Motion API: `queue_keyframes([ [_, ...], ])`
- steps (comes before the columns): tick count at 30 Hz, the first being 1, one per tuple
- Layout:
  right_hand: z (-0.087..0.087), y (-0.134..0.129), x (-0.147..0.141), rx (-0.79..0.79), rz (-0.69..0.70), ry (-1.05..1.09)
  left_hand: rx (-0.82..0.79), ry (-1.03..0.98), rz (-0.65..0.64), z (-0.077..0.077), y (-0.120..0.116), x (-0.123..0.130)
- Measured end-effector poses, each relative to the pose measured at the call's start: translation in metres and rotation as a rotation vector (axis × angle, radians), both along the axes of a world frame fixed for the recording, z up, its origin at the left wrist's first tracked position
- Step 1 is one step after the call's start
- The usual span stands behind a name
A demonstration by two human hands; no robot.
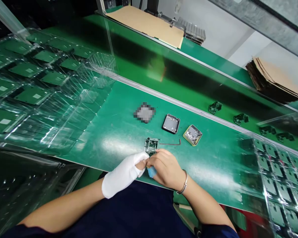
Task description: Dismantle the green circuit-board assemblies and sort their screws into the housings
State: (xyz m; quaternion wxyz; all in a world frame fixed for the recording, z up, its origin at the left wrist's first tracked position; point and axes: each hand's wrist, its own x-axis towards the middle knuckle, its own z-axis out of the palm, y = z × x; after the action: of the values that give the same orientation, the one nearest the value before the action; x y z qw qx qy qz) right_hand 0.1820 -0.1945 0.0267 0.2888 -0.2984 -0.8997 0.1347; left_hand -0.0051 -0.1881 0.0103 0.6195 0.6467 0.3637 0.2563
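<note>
My left hand [127, 170] wears a white glove with bare fingertips and is closed at the near edge of a small square dark-green electronic part [151, 144]. Against it, my right hand [166, 167] is bare, with a blue covering on one finger. Its fingers are pinched together and one fingertip touches the part's near right corner; whatever lies in the pinch is hidden. An L-shaped hex key [171, 143] lies just right of the part. Beyond are a black-rimmed square housing [171, 124], a yellowish-edged one [192, 135] and a pixelated grey item [144, 113].
Clear plastic trays with green boards stand at the left [49, 77] and right [275, 178] of the green work surface [124, 129]. A low ledge [201, 115] runs behind; several dark parts [215, 107] appear along it. Cardboard sheets [275, 77] are stacked at the back right.
</note>
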Motion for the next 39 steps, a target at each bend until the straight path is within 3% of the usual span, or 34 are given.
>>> queue_keyframes([
  [3, 0.003, 0.002, 0.008, -0.109, -0.061, 0.126, 0.109, 0.064, 0.065, 0.000, 0.005, -0.005],
  [6, 0.001, 0.008, 0.021, -0.210, -0.244, 0.261, 0.360, 0.221, 0.231, -0.008, 0.020, -0.007],
  [8, -0.004, 0.014, 0.027, -0.264, -0.365, 0.315, 0.513, 0.324, 0.236, -0.016, 0.031, -0.002],
  [10, -0.011, 0.017, 0.029, -0.295, -0.411, 0.325, 0.561, 0.367, 0.180, -0.024, 0.037, 0.006],
  [15, -0.020, 0.015, 0.022, -0.265, -0.380, 0.273, 0.556, 0.303, 0.171, -0.025, 0.034, 0.020],
  [21, -0.023, 0.010, 0.016, -0.204, -0.320, 0.224, 0.619, 0.340, 0.128, -0.013, 0.027, 0.019],
  [30, -0.025, 0.008, 0.013, -0.221, -0.313, 0.214, 0.645, 0.371, 0.092, -0.010, 0.024, 0.019],
  [37, -0.027, 0.009, 0.013, -0.262, -0.339, 0.258, 0.837, 0.434, 0.111, -0.012, 0.021, 0.020],
  [39, -0.026, 0.009, 0.012, -0.276, -0.339, 0.278, 0.823, 0.443, 0.087, -0.010, 0.021, 0.019],
])
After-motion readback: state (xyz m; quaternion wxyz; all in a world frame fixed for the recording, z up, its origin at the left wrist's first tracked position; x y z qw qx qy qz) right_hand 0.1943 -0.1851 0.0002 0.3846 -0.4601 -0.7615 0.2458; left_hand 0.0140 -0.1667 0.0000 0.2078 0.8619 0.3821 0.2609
